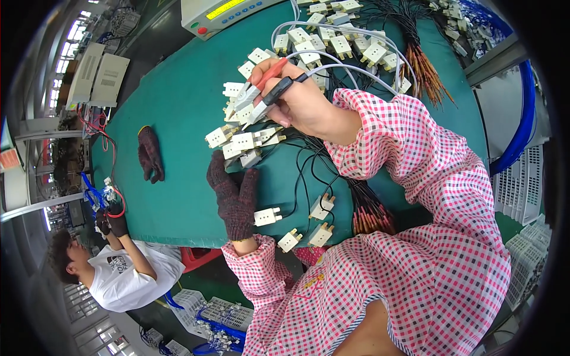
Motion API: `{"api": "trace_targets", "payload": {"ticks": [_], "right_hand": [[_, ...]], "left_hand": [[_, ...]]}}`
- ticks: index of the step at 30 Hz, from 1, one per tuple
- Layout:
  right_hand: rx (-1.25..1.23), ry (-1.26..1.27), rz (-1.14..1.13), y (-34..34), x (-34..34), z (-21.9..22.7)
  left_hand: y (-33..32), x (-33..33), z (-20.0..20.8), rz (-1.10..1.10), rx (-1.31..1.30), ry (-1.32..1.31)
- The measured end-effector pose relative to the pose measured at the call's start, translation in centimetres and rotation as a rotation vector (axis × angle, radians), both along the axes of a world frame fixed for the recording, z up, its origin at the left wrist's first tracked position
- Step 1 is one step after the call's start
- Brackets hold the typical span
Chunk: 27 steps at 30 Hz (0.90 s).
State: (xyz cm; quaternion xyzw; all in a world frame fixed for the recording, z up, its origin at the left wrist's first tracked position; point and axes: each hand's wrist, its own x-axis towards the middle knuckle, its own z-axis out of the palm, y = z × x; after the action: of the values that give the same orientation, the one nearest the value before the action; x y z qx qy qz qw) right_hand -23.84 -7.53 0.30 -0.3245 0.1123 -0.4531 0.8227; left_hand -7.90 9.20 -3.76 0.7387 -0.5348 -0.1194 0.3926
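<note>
My right hand (312, 107) is bare and closed around two test clips, a red-handled one (270, 77) and a black-handled one (274, 94). Grey leads run from them. Their grey jaws hang over a pile of white plugs (243, 141) with brass pins and black cords; whether the jaws touch a plug I cannot tell. My left hand (234, 199), in a dark knit glove, lies on the green mat just below that pile. Its fingers stretch apart, the longest reaching beside a plug. Another white plug (268, 216) lies right of its wrist.
An empty dark glove (150, 155) lies on the green mat (184, 107). A tester with a yellow display (225, 13) stands at the back. Bundled wires with orange ends (371, 213) hang by the near edge. At left, a co-worker (127, 270) handles blue cords.
</note>
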Motion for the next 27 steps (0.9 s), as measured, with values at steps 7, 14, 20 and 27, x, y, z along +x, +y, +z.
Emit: {"api": "trace_targets", "payload": {"ticks": [7, 14, 20, 27], "right_hand": [[-0.018, 0.029, 0.032, -0.1, 0.2, -0.3], [-0.338, 0.195, 0.254, 1.0, -0.1, 0.8], [-1.019, 0.415, -0.048, 1.7, 0.4, -0.2], [-0.863, 0.324, 0.017, 1.5, -0.1, 0.4]], "left_hand": [[0.1, -1.2, 0.7, 0.056, -0.141, 0.657], [1.9, -1.2, -0.9, 0.031, -0.336, 1.110], [0.8, -1.8, -0.2, 0.122, -0.197, 1.219], [1.3, -1.6, -0.9, 0.121, -0.292, 1.169]]}}
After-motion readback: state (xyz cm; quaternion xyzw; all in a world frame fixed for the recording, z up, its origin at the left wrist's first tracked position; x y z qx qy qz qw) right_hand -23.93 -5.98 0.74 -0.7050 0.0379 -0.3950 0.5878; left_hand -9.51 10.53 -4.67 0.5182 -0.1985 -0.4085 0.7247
